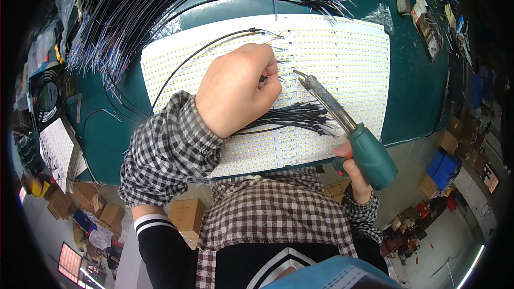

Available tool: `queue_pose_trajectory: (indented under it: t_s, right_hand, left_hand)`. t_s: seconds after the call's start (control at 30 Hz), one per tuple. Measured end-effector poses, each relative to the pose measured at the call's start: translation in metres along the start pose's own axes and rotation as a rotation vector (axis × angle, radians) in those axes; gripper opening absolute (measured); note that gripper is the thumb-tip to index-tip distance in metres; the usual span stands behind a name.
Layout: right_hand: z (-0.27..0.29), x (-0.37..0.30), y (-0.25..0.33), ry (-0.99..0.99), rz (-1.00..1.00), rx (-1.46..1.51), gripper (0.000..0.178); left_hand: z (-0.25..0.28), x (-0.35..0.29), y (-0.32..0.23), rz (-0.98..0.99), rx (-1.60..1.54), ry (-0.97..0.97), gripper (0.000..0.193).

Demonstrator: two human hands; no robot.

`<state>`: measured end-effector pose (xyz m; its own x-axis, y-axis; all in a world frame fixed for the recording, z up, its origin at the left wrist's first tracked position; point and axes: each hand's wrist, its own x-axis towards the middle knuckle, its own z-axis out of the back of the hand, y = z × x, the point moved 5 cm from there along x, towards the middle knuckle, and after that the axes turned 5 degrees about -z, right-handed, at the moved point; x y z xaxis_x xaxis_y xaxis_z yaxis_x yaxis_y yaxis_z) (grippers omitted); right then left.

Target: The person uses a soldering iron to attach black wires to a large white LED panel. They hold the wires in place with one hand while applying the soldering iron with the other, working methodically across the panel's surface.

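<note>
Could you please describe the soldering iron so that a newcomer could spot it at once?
Start at the big white LED panel on the green table. Over its lower right part, the right hand holds the soldering iron. It alone has a thick teal handle and grey metal shaft, unlike the thin black wires beside it.

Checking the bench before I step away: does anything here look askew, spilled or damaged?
Nothing stands out. The left hand presses wires on the LED panel, the right hand holds the soldering iron, tip over the panel.

Black-and-white checked shirt sleeves, one cuff over a black sleeve with white stripes, bare left hand
</note>
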<state>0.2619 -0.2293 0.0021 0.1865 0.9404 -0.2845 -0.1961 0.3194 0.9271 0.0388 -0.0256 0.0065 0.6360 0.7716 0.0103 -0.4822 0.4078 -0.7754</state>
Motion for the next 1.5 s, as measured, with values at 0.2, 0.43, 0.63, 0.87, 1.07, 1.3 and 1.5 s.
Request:
queue_pose_trajectory:
  t_s: [0.2, 0.43, 0.63, 0.87, 1.07, 1.3, 1.5]
  right_hand:
    - [0.003, -0.001, -0.001, 0.001, 0.005, 0.044, 0.046]
    - [-0.004, 0.002, 0.01, -0.051, -0.087, 0.12, 0.062]
    - [-0.002, -0.002, 0.008, -0.069, -0.127, 0.146, 0.063]
    - [0.001, -0.002, 0.006, -0.057, -0.129, 0.137, 0.065]
    - [0.0, -0.004, 0.004, -0.081, -0.131, 0.151, 0.065]
    - [0.001, -0.002, 0.002, -0.093, -0.136, 0.318, 0.057]
    - [-0.001, 0.001, 0.005, -0.089, -0.126, 0.301, 0.051]
  left_hand:
    - [0.002, -0.002, -0.002, 0.0, -0.023, 0.016, 0.008]
    - [0.004, -0.004, -0.007, -0.193, 0.0, 0.076, 0.005]
    - [0.004, -0.003, -0.01, -0.178, 0.072, 0.081, 0.011]
    - [-0.006, -0.005, -0.013, -0.126, 0.103, -0.08, 0.013]
    - [-0.013, -0.008, -0.011, -0.125, 0.165, -0.159, 0.014]
    - [-0.01, -0.006, -0.01, -0.166, 0.134, -0.141, 0.012]
    - [-0.01, -0.006, -0.007, -0.155, 0.109, -0.122, 0.011]
